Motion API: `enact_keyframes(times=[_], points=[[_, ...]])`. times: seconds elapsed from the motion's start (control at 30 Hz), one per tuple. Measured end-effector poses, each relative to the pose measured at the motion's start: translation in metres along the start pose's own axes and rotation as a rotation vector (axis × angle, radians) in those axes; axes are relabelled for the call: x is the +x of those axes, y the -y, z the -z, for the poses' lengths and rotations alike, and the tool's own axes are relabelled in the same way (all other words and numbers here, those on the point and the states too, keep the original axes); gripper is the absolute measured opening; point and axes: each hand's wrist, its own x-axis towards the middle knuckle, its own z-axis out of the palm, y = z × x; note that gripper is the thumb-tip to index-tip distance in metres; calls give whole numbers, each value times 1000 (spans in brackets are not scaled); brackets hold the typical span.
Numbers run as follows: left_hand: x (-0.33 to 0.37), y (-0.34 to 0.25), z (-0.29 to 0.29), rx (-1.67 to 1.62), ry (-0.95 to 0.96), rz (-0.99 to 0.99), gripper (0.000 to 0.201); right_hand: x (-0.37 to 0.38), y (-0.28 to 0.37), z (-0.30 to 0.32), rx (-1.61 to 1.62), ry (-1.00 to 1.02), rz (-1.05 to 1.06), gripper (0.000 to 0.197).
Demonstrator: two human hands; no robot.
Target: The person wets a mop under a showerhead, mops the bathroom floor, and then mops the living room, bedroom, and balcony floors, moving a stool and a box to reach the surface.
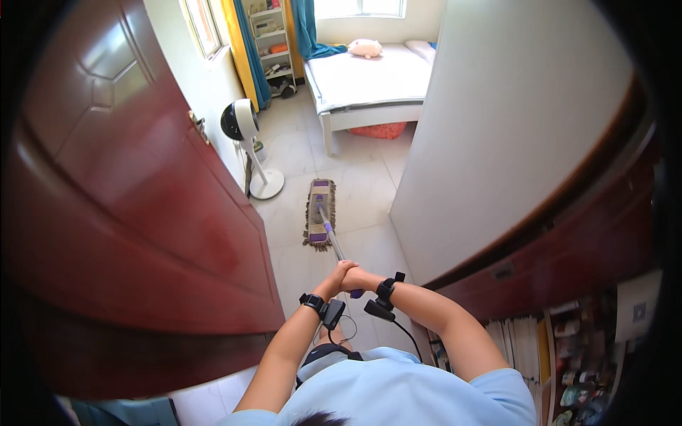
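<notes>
A flat mop (321, 213) with a grey-brown fringed head and purple ends lies on the pale tiled floor, its long side pointing away from me. From its middle a metal pole with purple parts slants back toward me. Both my left hand (332, 282) and my right hand (357, 277) are closed around this pole, close together in front of my body. Part of the left fingers is hidden behind the right hand. Black straps with small devices and cables sit on both wrists.
A dark red door (163, 192) stands open at the left, and a white wall (511, 128) rises at the right. Beyond are a white fan (267, 183), a bed (369, 78) with a pink plush toy (365, 48), and a shelf (272, 34). A bookcase (545, 355) is at lower right.
</notes>
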Motion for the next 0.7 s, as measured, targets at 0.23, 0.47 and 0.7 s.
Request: enact_keyframes(times=[0.23, 0.47, 0.7], points=[[120, -139, 58, 81, 22, 94, 37, 140, -89, 97, 384, -48, -300, 4], [226, -233, 115, 284, 33, 57, 39, 248, -168, 160, 446, -86, -403, 16], [326, -346, 163, 489, -16, 33, 44, 343, -227, 272, 446, -2, -511, 21]])
